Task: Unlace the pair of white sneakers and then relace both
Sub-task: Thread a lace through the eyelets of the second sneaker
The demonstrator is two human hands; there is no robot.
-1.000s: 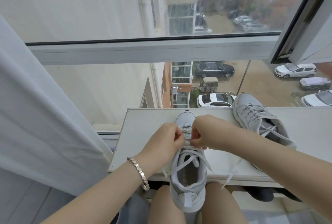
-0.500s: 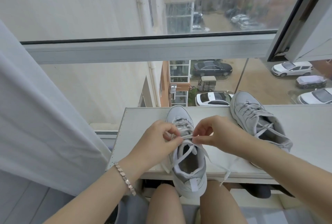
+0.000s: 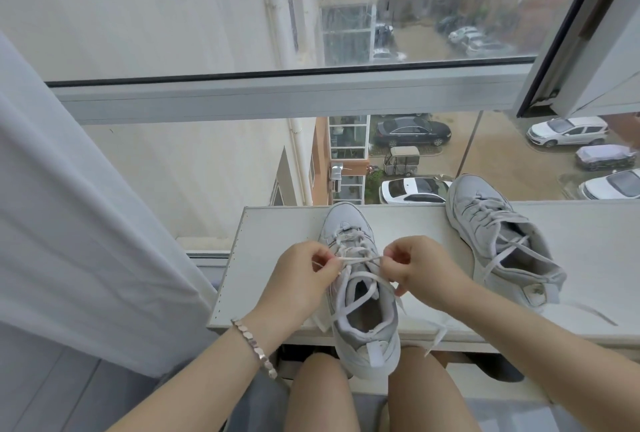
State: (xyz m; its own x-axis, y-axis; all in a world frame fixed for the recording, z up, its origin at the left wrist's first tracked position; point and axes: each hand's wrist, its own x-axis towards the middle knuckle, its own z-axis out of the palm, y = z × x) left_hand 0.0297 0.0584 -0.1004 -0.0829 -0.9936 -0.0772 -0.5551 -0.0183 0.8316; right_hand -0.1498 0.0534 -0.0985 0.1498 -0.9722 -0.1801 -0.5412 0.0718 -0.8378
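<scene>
Head camera looks down and forward (closely) at the ledge (image 3: 270,234).

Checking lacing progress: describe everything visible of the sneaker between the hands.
The sneaker is white to pale grey, leather-like, with a padded collar and heel tab. It stands upright on the white ledge, toe pointing away, heel overhanging the near edge. Its flat white lace crosses the forward eyelets and hangs loose over the opening. The left hand and right hand each pinch the lace, pulled taut between them over the tongue.
</scene>
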